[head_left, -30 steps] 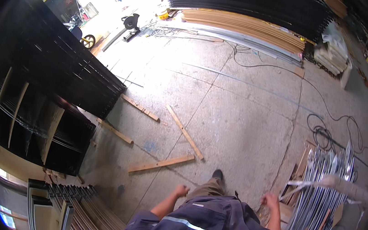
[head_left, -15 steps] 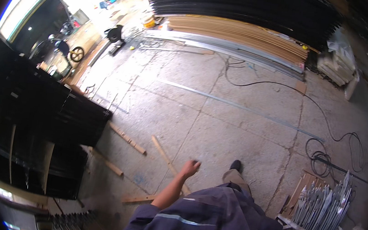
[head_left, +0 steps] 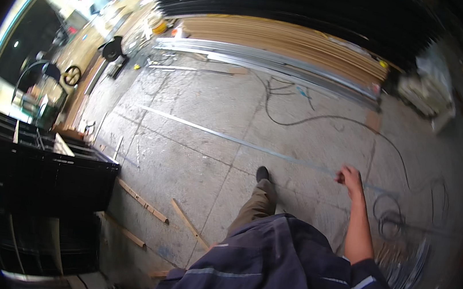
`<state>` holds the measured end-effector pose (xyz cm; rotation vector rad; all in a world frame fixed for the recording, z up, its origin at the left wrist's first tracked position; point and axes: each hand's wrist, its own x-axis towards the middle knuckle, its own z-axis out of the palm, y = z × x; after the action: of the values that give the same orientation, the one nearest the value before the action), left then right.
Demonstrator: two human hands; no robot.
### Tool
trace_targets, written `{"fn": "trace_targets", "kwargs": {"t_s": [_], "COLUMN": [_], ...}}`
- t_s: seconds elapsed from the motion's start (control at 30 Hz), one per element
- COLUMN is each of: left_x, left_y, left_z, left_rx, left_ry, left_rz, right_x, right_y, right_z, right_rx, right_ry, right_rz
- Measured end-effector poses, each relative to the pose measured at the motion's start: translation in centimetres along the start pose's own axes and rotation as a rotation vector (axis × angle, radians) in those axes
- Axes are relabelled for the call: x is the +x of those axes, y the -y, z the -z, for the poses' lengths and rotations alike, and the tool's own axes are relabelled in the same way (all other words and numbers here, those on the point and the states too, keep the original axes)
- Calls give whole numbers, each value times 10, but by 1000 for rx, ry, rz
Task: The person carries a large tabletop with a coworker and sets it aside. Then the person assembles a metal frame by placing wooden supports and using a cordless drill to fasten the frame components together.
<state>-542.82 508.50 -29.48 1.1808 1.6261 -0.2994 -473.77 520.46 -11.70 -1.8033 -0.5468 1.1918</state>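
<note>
My right hand (head_left: 350, 178) hangs in the air to the right of my body, its fingers loosely curled with nothing visible in them. In the picture it overlaps a long thin metal strip (head_left: 226, 137) lying across the concrete floor; no contact can be made out. My left hand is out of view, with only the dark sleeve on that side showing. Ahead of me one dark shoe (head_left: 263, 174) is planted on the floor.
Wooden battens (head_left: 142, 200) lie at left beside a black stack (head_left: 53, 180). Further off are metal profiles (head_left: 270, 62), brown boards (head_left: 279, 38) and a cut-off saw (head_left: 113, 49). A black cable (head_left: 327, 117) snakes across the right side, near a blurred bundle of metal pieces (head_left: 402, 263).
The view has shifted forward and turned. My left hand has swung out of sight, and my right hand has come into view. A different leg is now in front.
</note>
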Motion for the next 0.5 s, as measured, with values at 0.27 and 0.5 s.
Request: {"fn": "trace_targets", "kwargs": {"t_s": [0.27,0.5], "left_x": [191,283], "left_y": [-412,-642], "left_z": [214,344], "left_rx": [189,-303], "left_ry": [-117,-388], "left_rz": [-365,-548], "right_x": [53,141], "right_y": [-95,-42], "right_z": [8,10], "right_rx": [78,-454], "right_ry": [36,135], "right_rz": [-439,-526]}}
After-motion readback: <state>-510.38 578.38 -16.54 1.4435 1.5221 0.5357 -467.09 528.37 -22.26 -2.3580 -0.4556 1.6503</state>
